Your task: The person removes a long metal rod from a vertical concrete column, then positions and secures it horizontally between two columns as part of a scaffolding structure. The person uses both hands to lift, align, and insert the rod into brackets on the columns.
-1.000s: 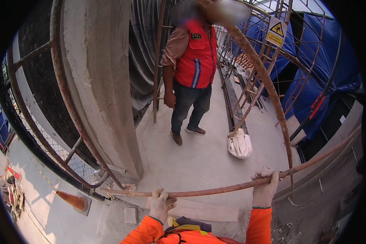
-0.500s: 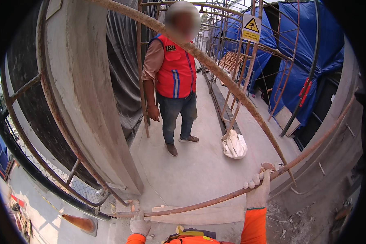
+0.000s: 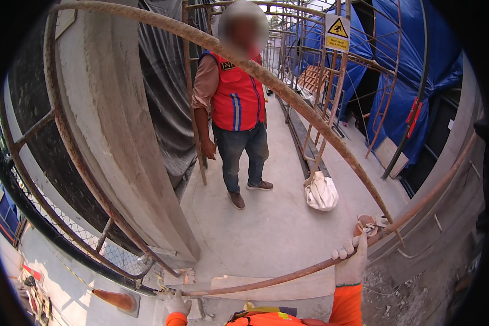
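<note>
A long rusty steel pipe (image 3: 288, 276) bows across the lower part of the view and rises to the right. My left hand (image 3: 177, 303), in a white glove, is closed around it near the lower left. Farther right, my gloved right hand (image 3: 351, 266) has its fingers wrapped over the same pipe. Just beyond the right hand, a thicker rusty scaffold tube (image 3: 309, 113) comes down from the upper left and ends near the pipe. A pale flat board (image 3: 271, 288) lies on the ground beneath the pipe.
Facing me, a person in a red vest (image 3: 236, 92) stands beyond the tubes. Scaffold frames with a yellow warning sign (image 3: 337, 33) and a white sack (image 3: 321, 192) are at right. A concrete column (image 3: 130, 108) rises at left, above an orange cone (image 3: 114, 299).
My left hand has shifted slightly left along the pipe. The right hand keeps its hold and sits a little lower in view. The scene has moved slightly rightward.
</note>
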`<state>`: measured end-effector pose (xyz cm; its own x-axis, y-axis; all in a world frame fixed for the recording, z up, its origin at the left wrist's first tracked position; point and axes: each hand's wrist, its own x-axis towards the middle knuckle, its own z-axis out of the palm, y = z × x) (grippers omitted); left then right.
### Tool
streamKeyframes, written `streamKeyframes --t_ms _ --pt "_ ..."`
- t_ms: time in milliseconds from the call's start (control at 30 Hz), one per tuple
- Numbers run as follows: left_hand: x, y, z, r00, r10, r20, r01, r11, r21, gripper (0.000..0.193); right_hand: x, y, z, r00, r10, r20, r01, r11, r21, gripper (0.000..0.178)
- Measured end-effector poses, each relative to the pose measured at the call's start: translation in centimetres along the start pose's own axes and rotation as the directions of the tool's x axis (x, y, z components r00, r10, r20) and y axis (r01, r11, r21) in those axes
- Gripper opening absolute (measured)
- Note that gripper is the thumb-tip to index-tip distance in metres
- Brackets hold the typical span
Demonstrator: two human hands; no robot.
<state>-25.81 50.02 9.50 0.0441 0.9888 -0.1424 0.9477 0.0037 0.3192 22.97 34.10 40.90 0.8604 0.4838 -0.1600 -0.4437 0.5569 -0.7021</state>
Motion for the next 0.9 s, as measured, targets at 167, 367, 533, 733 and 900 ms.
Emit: streamKeyframes --t_ms 167,367,533,733,900 --pt "0.9 0.1 1.3 0.998 -0.008 0.064 0.008 1.000 -0.004 0.059 0.0 -0.1 -0.8 1.000 0.002 0.011 -0.002 1.000 0.005 0.042" --pt "1.3 -1.4 4.1 0.993 0.110 0.043 -0.113 0.992 0.053 0.043 -0.7 -0.2 -1.3 1.000 -0.007 -0.025 0.006 1.000 -0.007 0.044" --pt "0.3 -2.1 4.8 0.995 0.060 0.084 -0.060 0.998 -0.004 0.036 -1.3 -0.3 -1.6 0.996 -0.024 -0.086 0.023 1.000 -0.010 0.042" --pt "-0.3 -3.1 5.1 0.985 0.167 0.038 -0.165 0.986 -0.033 0.031 -1.8 -0.3 -2.0 0.997 -0.047 -0.063 0.047 0.999 -0.008 0.040" --pt "-0.8 -3.5 5.3 0.986 0.158 0.054 -0.154 0.986 -0.067 0.031 -2.0 -0.3 -1.9 0.994 -0.036 -0.101 0.037 0.999 0.009 0.041"
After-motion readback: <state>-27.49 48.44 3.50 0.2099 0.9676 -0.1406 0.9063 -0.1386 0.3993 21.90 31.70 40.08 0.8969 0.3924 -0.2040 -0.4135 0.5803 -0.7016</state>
